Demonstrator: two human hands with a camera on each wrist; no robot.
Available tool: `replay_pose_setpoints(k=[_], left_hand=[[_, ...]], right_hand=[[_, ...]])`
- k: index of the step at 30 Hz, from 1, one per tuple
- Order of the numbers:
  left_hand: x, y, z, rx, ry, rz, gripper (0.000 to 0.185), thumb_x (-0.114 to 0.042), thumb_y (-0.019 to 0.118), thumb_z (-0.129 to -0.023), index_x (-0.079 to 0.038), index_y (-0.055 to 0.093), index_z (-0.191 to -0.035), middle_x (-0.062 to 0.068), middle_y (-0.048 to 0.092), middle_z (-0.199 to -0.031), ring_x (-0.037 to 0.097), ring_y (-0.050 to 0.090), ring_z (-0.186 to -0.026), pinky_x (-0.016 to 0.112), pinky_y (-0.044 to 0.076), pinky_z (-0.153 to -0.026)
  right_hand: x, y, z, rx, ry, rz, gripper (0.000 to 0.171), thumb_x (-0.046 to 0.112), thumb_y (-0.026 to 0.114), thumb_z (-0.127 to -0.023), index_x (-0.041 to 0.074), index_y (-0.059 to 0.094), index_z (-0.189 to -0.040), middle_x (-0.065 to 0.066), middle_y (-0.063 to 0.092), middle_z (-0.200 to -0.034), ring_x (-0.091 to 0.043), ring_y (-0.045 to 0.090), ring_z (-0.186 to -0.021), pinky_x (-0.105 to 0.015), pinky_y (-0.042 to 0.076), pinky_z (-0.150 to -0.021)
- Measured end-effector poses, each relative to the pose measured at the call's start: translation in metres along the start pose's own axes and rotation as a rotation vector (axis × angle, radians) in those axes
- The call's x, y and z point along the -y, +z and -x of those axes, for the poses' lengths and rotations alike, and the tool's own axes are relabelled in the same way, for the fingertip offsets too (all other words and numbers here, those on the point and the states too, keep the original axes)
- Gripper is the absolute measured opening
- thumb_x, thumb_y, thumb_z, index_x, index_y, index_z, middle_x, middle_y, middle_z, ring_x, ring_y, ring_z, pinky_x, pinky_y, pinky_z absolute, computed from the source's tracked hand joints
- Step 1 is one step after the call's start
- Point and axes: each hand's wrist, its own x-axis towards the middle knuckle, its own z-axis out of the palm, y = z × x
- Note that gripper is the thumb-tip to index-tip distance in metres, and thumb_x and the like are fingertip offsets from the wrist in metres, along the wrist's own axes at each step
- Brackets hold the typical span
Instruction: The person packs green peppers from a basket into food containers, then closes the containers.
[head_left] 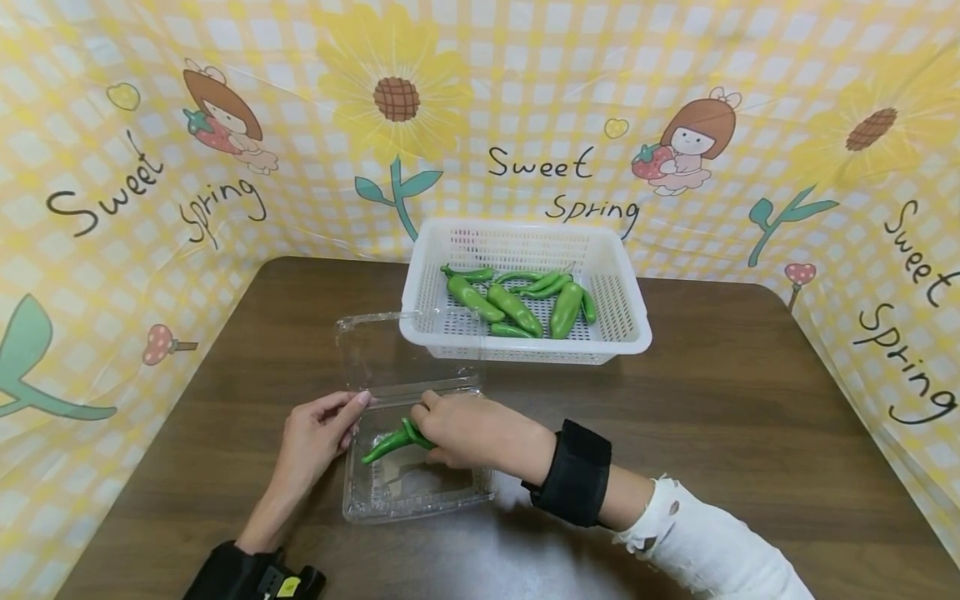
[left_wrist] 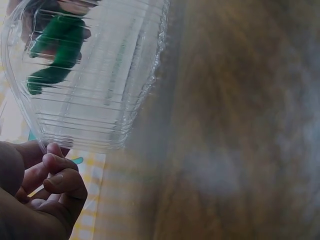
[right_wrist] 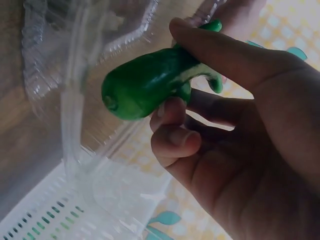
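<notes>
Over a clear plastic clamshell box point(head_left: 420, 507), my right hand point(head_left: 468, 429) grips green peppers. A slim pepper point(head_left: 386, 447) points out to the left of the fingers. In the right wrist view, a thick, glossy pepper point(right_wrist: 142, 85) lies between thumb and fingertips, with thinner green ends behind it; their exact number is hidden. My left hand point(head_left: 315, 437) pinches the box's left rim near the hinge, and in the left wrist view its thumb and fingers point(left_wrist: 62, 182) hold the box corner. The box's transparent lid point(head_left: 397, 354) stands open, tilted back toward the basket.
A white perforated basket point(head_left: 517, 350) stands at the back of the brown wooden table point(head_left: 720, 417), just behind the lid. Several green peppers point(head_left: 513, 310), thick and slim, lie in it. A yellow checked cloth point(head_left: 525, 108) with printed flowers surrounds the table's back and sides.
</notes>
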Motion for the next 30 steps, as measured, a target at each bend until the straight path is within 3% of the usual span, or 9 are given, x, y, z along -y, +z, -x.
replay_pose_setpoints(k=[12,23,30], left_hand=[[0.0,0.003,-0.003,-0.009,0.004,-0.008,0.033,-0.041,0.063,-0.096,-0.01,0.075,-0.101,0.002,0.058,-0.065,0.007,0.05,-0.051,0.023,0.043,-0.044],[-0.001,0.004,-0.001,-0.016,-0.008,-0.005,0.034,-0.041,0.064,-0.096,-0.01,0.075,-0.102,0.004,0.059,-0.064,0.008,0.05,-0.05,0.024,0.043,-0.042],[-0.002,0.004,-0.001,-0.014,-0.029,0.006,0.036,-0.044,0.064,-0.095,-0.011,0.075,-0.101,0.001,0.057,-0.061,0.009,0.049,-0.047,0.026,0.042,-0.038]], right_hand=[[0.003,0.019,-0.006,-0.022,-0.045,0.066,0.038,0.037,0.071,-0.092,0.011,0.06,-0.118,0.0,0.06,-0.105,-0.006,0.061,-0.084,-0.017,0.053,-0.073],[0.006,0.037,-0.008,0.033,-0.027,0.008,0.034,0.035,0.075,-0.089,0.013,0.061,-0.111,0.001,0.058,-0.1,-0.007,0.057,-0.079,-0.018,0.053,-0.068],[0.007,0.04,-0.005,0.015,-0.051,-0.014,0.035,0.037,0.076,-0.087,0.015,0.06,-0.11,0.003,0.058,-0.097,-0.005,0.055,-0.075,-0.016,0.051,-0.064]])
